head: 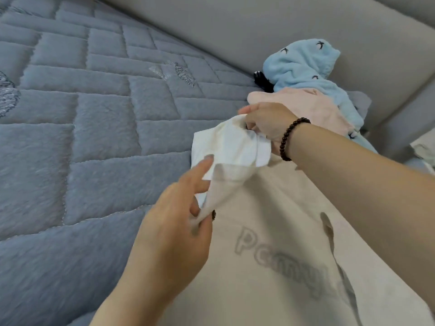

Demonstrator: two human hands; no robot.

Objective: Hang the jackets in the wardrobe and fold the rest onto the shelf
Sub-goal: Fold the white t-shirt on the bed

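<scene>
On the bed [70, 137], a white shirt [270, 255] mid-fold.
Right hand [266, 123] grips the sleeve end; left hand [174, 231] pinches its near edge; the shirt body runs toward the person.

head-worn, facing down, close over bed [70, 137]

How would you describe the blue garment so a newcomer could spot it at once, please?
Look to the far edge of the quilted bed, against the grey headboard. There a small heap of clothes lies, and the blue garment tops it. It is fluffy, hooded, and dotted with small dark birds, unlike the plain pink garment beneath.
</scene>
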